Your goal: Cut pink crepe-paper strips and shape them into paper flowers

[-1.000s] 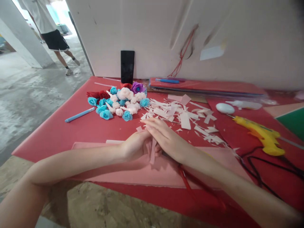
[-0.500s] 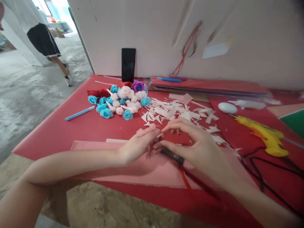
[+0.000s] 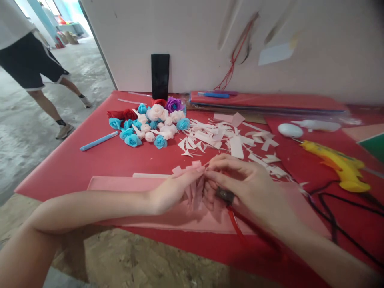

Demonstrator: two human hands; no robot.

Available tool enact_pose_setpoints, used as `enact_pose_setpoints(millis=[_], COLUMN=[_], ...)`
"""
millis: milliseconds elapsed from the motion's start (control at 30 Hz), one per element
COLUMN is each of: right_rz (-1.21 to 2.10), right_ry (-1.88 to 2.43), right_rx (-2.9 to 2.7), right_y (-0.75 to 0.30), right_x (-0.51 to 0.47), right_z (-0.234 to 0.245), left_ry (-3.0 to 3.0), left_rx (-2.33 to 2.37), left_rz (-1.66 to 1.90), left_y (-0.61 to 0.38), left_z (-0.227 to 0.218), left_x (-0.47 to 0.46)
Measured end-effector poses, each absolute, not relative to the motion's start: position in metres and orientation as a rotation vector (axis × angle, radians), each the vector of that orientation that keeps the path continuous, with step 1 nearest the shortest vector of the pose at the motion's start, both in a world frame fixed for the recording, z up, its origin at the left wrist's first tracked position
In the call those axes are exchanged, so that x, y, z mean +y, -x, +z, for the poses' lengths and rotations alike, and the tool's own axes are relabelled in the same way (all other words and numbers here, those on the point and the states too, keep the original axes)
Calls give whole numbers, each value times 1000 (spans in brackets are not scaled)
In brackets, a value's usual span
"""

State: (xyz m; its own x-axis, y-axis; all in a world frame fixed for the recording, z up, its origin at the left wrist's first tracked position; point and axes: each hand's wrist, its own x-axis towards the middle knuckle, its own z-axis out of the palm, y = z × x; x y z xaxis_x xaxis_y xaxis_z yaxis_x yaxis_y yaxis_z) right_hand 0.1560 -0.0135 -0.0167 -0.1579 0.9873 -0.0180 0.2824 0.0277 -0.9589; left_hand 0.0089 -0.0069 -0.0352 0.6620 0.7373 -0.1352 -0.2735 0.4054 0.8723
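Observation:
My left hand is closed on small pink paper pieces, some standing up above its thumb and others hanging below the fingers. Thumb and forefinger of my right hand pinch the edge of a pink paper piece at the left fingertips. Under my right palm is a dark tool with a rivet and red handles, apparently scissors; its tip is hidden by the fingers. Beneath both hands lies a pink paper sheet on the red table cover.
Paper roses in several colours sit behind, beside white paper scraps. A black phone leans on the wall. A yellow glue gun with a dark cord lies right, a blue pen left. A person stands at far left.
My right hand's thumb and forefinger, apart before, have closed together on the paper at my left fingertips. The view has shifted slightly. The person at left appears nearer.

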Motion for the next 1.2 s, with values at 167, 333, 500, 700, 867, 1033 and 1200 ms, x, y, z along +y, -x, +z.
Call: enact_pose_setpoints(millis=[167,333,500,700,867,1033,1200], right_rz=[1672,1755,1638,1484,1277,995,1090], right_ry=[1123,1004,1119,1172,1261,1375,1421], right_rx=[-1256,-1175,-1105,-1171,-1276,-1597,-1590], right_y=[-156,-156,-158,-160,-157,-156,-158], right_x=[-13,-13,-12,-14,-19,-20,-20], right_z=[-23,-25,-29,-27,-17,-10,-9], left_ry=[-914,-858,-876,-920,-963,-983,-1039], left_rx=[537,555,521,552,602,600,710], left_rz=[638,637,705,675,666,701,715], left_y=[-8,-8,-7,-4,-4,-5,-3], left_z=[-33,-38,-39,-41,-44,-39,-36], left_x=[-5,-5,-7,-8,-7,-8,-8])
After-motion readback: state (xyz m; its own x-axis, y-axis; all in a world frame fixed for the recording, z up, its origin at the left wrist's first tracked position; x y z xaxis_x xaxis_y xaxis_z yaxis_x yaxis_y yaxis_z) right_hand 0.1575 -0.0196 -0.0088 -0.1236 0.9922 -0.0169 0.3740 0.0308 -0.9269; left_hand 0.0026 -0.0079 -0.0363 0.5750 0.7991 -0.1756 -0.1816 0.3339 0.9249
